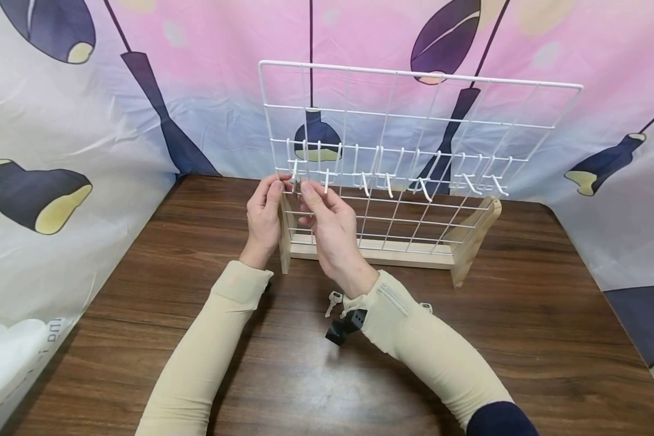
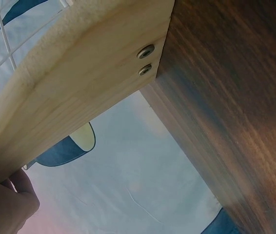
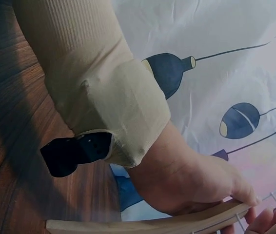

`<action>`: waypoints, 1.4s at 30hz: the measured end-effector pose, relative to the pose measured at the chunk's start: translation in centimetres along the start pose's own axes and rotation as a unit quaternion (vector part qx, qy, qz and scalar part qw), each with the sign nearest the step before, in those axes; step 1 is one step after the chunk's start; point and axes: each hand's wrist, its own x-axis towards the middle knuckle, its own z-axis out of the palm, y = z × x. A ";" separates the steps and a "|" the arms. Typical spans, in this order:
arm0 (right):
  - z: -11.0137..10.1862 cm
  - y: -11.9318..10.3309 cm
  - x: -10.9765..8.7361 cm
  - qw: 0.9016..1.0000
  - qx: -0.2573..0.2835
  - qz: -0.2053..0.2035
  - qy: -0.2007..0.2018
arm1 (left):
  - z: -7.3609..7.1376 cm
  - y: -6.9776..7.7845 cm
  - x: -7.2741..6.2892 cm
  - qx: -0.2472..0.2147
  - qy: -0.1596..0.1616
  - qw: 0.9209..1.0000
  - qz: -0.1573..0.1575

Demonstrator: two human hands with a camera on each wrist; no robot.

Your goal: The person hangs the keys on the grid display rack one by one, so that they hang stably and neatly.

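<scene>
A white wire grid rack (image 1: 414, 112) stands in a wooden base, with a row of white hooks (image 1: 364, 183) across its middle. My left hand (image 1: 264, 215) grips the rack's left edge beside the end hook, its fingers reaching round the wooden upright (image 2: 79, 73). Between the thumb and fingers of my right hand (image 1: 335, 236) is a small metal key (image 1: 297, 186), pinched right at that leftmost hook and partly covered by the fingers. In the right wrist view, the left hand (image 3: 191, 180) bends over the upright, and right-hand fingertips (image 3: 262, 222) show at the lower corner.
Another key (image 1: 333, 303) lies on the brown wooden table (image 1: 283, 375) near the right cuff. A small metal piece (image 1: 426, 307) shows behind the right forearm. White plastic wrapping (image 1: 16, 357) sits at the left edge. A printed curtain (image 1: 207, 79) hangs close behind the rack.
</scene>
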 end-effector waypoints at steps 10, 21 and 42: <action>-1.5 0.1 -0.1 1.000 0.000 0.020 -0.005 | -0.3 -1.6 0.0 -0.036 -0.004 0.999 -0.005; -3.9 0.1 -0.5 0.996 -0.052 0.066 -0.031 | -0.5 -3.4 0.0 -0.060 -0.007 0.998 0.011; -10.9 1.2 -0.8 0.775 -0.562 0.091 -0.273 | -0.6 -3.3 0.3 -0.058 -0.010 0.998 0.023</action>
